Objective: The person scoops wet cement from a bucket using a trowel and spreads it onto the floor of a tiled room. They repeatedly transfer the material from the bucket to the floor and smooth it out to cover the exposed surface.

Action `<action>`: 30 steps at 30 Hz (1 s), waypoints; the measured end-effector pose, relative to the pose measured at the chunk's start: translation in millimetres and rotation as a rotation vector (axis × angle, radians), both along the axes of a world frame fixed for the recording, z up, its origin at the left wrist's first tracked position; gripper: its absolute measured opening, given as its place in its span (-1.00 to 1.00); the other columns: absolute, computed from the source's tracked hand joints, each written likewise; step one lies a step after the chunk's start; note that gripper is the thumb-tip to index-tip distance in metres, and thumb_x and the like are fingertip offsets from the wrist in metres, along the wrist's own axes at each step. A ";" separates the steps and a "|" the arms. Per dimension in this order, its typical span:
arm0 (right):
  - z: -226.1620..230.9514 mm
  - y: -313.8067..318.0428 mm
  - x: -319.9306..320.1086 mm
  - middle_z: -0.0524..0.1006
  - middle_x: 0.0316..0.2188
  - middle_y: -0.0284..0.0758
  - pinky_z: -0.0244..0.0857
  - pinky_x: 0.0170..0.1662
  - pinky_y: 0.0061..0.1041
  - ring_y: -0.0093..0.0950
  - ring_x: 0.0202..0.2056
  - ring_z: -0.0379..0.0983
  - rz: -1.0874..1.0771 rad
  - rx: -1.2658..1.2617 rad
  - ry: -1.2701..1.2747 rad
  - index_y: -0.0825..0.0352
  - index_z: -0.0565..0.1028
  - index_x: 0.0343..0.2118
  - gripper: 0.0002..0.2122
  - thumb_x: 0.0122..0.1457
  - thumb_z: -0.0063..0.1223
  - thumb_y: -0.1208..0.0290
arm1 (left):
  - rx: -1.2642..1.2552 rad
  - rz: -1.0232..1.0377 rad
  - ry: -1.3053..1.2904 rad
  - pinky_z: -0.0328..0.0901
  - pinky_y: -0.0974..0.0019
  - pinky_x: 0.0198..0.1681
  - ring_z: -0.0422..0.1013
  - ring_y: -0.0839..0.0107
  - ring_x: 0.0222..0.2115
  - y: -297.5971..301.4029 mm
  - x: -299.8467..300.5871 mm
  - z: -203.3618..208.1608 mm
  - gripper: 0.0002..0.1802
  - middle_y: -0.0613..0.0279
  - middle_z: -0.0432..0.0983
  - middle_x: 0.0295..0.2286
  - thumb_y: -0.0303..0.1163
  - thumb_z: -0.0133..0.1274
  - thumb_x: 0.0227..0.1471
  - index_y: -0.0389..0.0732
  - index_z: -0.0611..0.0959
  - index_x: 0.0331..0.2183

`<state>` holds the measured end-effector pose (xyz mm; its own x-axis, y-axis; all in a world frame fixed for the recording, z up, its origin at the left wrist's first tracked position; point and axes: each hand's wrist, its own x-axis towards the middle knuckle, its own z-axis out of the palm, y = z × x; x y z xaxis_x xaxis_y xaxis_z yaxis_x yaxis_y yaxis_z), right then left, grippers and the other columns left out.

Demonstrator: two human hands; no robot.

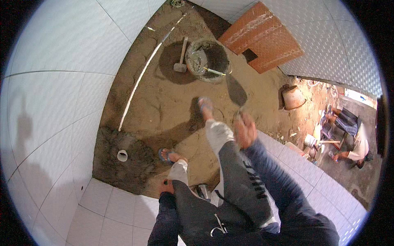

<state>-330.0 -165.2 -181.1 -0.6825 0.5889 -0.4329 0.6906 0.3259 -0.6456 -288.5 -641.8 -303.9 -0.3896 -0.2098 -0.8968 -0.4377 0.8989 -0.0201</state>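
My right hand (245,131) is closed round the handle of a pointing trowel (236,91), slightly blurred. Its dark blade extends away from me toward the tub. Beside my left knee is my left hand (166,187); its fingers are too small and shadowed to make out. A round mortar tub (224,53) stands beyond the trowel, crusted with grey mortar (198,61). A second tool with a pale handle (214,71) leans over the tub's near rim. Left of the tub, a mallet (180,66) lies with its handle pointing away.
Sandy ground (164,102) spreads before my feet, with a white line (141,76) along its left. A white pipe end (122,155) rises from darker mortar. Tiled walls (53,98) enclose the space. A brown board (266,37), an upturned bucket (293,97) and another person (358,143) are at right.
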 end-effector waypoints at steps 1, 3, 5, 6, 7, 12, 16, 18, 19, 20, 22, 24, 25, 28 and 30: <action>-30.9 39.1 -5.2 0.52 -0.45 -0.17 0.38 -0.34 -0.32 -0.32 -0.44 0.48 0.159 0.254 -0.029 0.37 0.38 0.05 -0.56 0.21 0.00 0.16 | -0.030 -0.014 -0.013 0.32 0.03 -0.01 0.45 -0.05 -0.10 6.5 -2.8 -2.6 -0.47 -0.12 0.53 -0.13 0.05 0.04 0.06 -0.16 0.61 -0.09; -60.1 105.4 -70.5 0.55 -0.36 -0.11 0.40 -0.27 -0.34 -0.32 -0.35 0.52 0.248 0.149 -0.186 0.41 0.38 0.05 -0.51 0.21 0.03 0.11 | -0.056 0.028 -0.027 0.33 0.03 -0.02 0.46 -0.05 -0.10 24.0 -0.1 -2.4 -0.47 -0.14 0.54 -0.14 0.03 0.03 0.06 -0.19 0.62 -0.11; -117.1 167.6 -137.2 0.51 -0.12 0.07 0.34 -0.01 -0.23 -0.16 -0.07 0.48 0.085 0.059 -0.346 0.40 0.38 0.09 -0.44 0.18 0.05 0.04 | -0.047 0.140 0.010 0.34 0.03 -0.04 0.46 -0.04 -0.11 59.6 -4.2 1.3 -0.48 -0.16 0.54 -0.15 0.02 0.03 0.06 -0.21 0.62 -0.13; -149.1 190.1 -156.5 0.46 -0.03 0.12 0.28 0.08 -0.20 -0.11 0.04 0.42 0.219 0.279 -0.294 0.37 0.39 0.11 -0.42 0.17 0.06 0.00 | -0.124 -0.037 0.021 0.36 0.03 -0.07 0.48 -0.01 -0.14 90.9 -12.9 18.6 -0.55 -0.10 0.56 -0.20 -0.01 0.05 0.03 -0.17 0.66 -0.21; -178.2 222.6 -182.6 0.48 -0.03 0.05 0.31 0.04 -0.21 -0.12 0.01 0.44 0.245 0.358 -0.305 0.36 0.42 0.08 -0.38 0.13 0.06 -0.08 | -0.134 -0.061 0.029 0.36 0.03 -0.08 0.48 0.00 -0.15 119.2 -16.5 29.3 -0.57 -0.05 0.57 -0.22 -0.02 0.06 0.01 -0.15 0.67 -0.24; -239.5 276.0 -288.2 0.57 -0.18 -0.02 0.36 -0.02 -0.12 -0.03 -0.12 0.50 0.481 0.428 -0.301 0.11 0.48 0.04 -0.52 0.12 0.05 -0.02 | -0.205 -0.181 -0.123 0.35 0.00 -0.11 0.48 0.09 -0.18 197.5 41.5 40.4 -0.68 0.20 0.61 -0.31 0.00 0.11 -0.10 0.03 0.69 -0.35; -248.1 281.3 -259.5 0.58 -0.22 -0.04 0.39 -0.05 -0.12 -0.04 -0.16 0.52 0.833 0.436 -0.401 0.06 0.49 0.02 -0.56 0.11 0.02 0.00 | -0.214 -0.229 -0.209 0.33 0.05 -0.08 0.47 0.14 -0.17 234.7 61.5 51.5 -0.63 0.23 0.61 -0.31 0.05 0.15 -0.11 0.02 0.70 -0.32; -237.7 287.3 -241.1 0.60 -0.23 -0.07 0.41 -0.08 -0.12 -0.08 -0.18 0.54 0.985 0.451 -0.422 0.07 0.51 -0.01 -0.60 0.09 0.01 0.08 | -0.228 -0.178 -0.215 0.34 0.06 -0.08 0.47 0.12 -0.17 244.8 63.0 55.8 -0.62 0.20 0.61 -0.31 0.03 0.16 -0.10 -0.01 0.70 -0.30; -237.7 290.9 -236.7 0.60 -0.24 -0.07 0.42 -0.10 -0.12 -0.09 -0.19 0.55 0.974 0.484 -0.471 0.11 0.53 -0.03 -0.61 0.08 0.01 0.12 | -0.229 -0.144 -0.211 0.34 0.06 -0.08 0.48 0.11 -0.18 245.6 61.1 57.3 -0.63 0.17 0.61 -0.31 0.01 0.16 -0.09 -0.02 0.70 -0.30; -224.7 288.9 -246.6 0.61 -0.25 -0.08 0.43 -0.11 -0.11 -0.10 -0.19 0.56 0.968 0.518 -0.512 0.14 0.54 -0.06 -0.63 0.08 0.00 0.16 | -0.235 -0.103 -0.204 0.35 0.07 -0.09 0.49 0.10 -0.19 246.7 59.6 56.6 -0.63 0.15 0.61 -0.31 -0.01 0.17 -0.09 -0.03 0.70 -0.29; -194.8 287.9 -278.1 0.61 -0.27 -0.09 0.44 -0.13 -0.11 -0.11 -0.20 0.57 0.950 0.551 -0.575 0.21 0.57 -0.13 -0.67 0.06 0.00 0.23 | -0.116 0.123 -0.030 0.37 0.08 -0.12 0.50 0.07 -0.22 245.5 61.5 53.2 -0.66 0.09 0.61 -0.31 -0.06 0.18 -0.07 -0.05 0.70 -0.29; -167.8 283.3 -316.1 0.62 -0.30 -0.09 0.44 -0.15 -0.11 -0.11 -0.21 0.57 0.930 0.548 -0.625 0.29 0.60 -0.22 -0.71 0.04 0.00 0.29 | 0.046 0.411 0.086 0.40 0.10 -0.18 0.52 0.03 -0.30 226.4 94.3 37.4 -0.71 0.03 0.61 -0.36 -0.12 0.18 -0.06 -0.08 0.69 -0.33; -175.4 279.2 -323.6 0.62 -0.31 -0.10 0.45 -0.15 -0.11 -0.12 -0.21 0.57 0.911 0.573 -0.576 0.30 0.60 -0.24 -0.72 0.04 0.00 0.31 | 0.049 0.310 0.114 0.40 0.10 -0.19 0.53 0.03 -0.31 234.8 92.8 33.6 -0.71 0.04 0.61 -0.37 -0.12 0.18 -0.07 -0.08 0.69 -0.33; -197.6 257.1 -337.1 0.62 -0.32 -0.10 0.45 -0.15 -0.13 -0.13 -0.20 0.58 0.956 0.604 -0.480 0.33 0.61 -0.29 -0.74 0.02 0.01 0.33 | 0.007 0.080 0.111 0.40 0.12 -0.20 0.53 0.06 -0.33 271.4 69.5 31.7 -0.72 0.07 0.61 -0.41 -0.12 0.19 -0.09 -0.07 0.69 -0.34; -202.6 228.1 -321.3 0.62 -0.31 -0.09 0.45 -0.14 -0.13 -0.13 -0.20 0.57 1.125 0.574 -0.475 0.31 0.61 -0.28 -0.74 0.01 0.02 0.32 | -0.084 0.023 -0.005 0.40 0.13 -0.20 0.54 0.08 -0.34 282.3 62.5 31.6 -0.71 0.10 0.61 -0.43 -0.11 0.20 -0.10 -0.06 0.70 -0.35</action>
